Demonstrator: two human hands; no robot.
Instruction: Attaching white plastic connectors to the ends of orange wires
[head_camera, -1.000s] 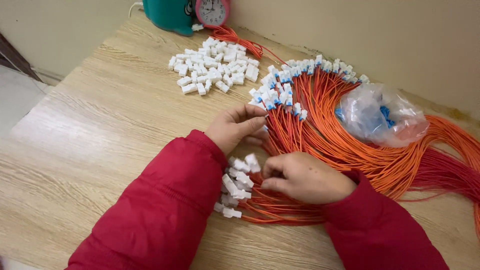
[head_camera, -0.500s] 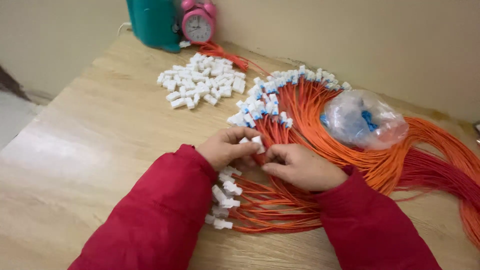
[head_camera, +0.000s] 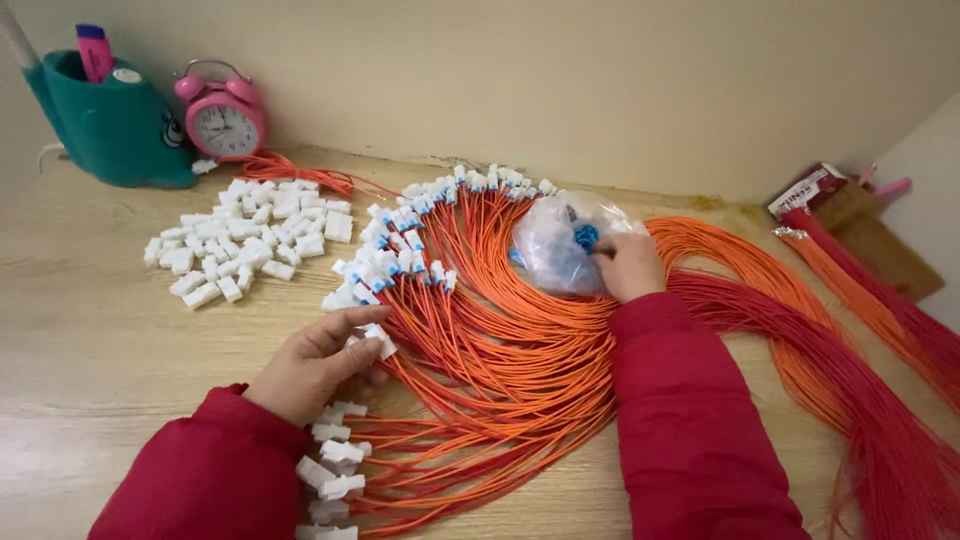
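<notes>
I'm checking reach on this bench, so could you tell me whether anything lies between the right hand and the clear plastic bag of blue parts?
Nothing visible does: the right hand already rests on the clear plastic bag, its fingertips at the blue parts inside.

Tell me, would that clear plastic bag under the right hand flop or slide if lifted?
The clear plastic bag looks thin and crinkled, so it would probably sag. It seems light, holding small blue pieces. Resting on orange wires, it may slide easily.

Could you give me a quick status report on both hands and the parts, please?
Left hand pinching a white connector on an orange wire. Right hand reaching into the clear bag of blue parts. Nothing in the way.
</notes>
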